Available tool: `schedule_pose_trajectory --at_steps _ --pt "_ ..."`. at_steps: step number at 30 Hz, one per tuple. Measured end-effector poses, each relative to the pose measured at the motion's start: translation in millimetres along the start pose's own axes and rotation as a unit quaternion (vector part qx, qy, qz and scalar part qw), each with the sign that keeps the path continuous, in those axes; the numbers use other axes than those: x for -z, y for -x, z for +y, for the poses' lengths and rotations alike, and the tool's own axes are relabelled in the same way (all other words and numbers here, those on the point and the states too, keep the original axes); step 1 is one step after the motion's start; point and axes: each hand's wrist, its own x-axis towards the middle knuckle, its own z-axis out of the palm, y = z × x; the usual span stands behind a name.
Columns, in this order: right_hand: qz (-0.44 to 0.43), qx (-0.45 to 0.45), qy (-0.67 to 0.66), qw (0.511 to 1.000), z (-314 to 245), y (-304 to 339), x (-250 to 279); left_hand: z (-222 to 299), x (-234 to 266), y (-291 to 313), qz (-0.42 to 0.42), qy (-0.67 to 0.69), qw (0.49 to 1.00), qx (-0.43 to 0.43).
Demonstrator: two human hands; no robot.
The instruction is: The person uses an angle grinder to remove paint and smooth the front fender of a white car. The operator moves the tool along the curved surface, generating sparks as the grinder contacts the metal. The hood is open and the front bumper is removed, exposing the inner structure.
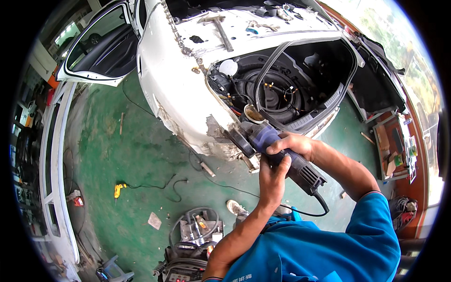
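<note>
An angle grinder [304, 172] with a blue-grey head and dark body is in both my hands, its black cord curving down from the rear end. My right hand [297, 144] wraps over the top of the body. From the near left side my left hand [273, 181] grips it, thumb up along the casing. A dark flat part [241, 142] at the grinder's front lies against or just over the rear corner of a white car body [181, 101]; whether it touches is unclear. Bare, scraped metal shows on that corner. A small tub [253, 114] stands at the trunk opening's edge.
A hammer [222, 33] lies on the car's rear shelf. The open car door [101, 47] juts out at far left. On the green floor are a yellow drill [118, 190], cords and a wheeled machine [181, 263] near my feet. A shelf cart [397, 145] stands right.
</note>
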Motion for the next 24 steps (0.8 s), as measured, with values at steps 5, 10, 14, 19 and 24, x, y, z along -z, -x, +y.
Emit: schedule_pose_trajectory --at_steps 5,10,14,19,24 --pt "-0.017 -0.009 -0.033 0.999 9.1 -13.8 11.7 5.3 -2.0 -5.7 0.015 -0.017 1.000 0.020" --pt "-0.049 -0.001 -0.045 0.998 -8.9 -26.6 8.4 19.7 1.3 -22.2 0.019 -0.029 0.999 -0.018" --pt "-0.060 -0.010 -0.036 0.997 -21.1 -35.8 7.5 23.2 6.5 -33.6 0.032 -0.006 0.999 -0.008" --pt "-0.047 -0.011 -0.025 0.999 -19.2 -28.8 10.0 20.9 0.4 -27.3 0.033 -0.002 0.999 0.001" --pt "-0.040 -0.005 -0.035 0.999 -6.8 -23.9 13.1 11.0 -3.5 -18.9 0.040 -0.006 0.999 -0.003"
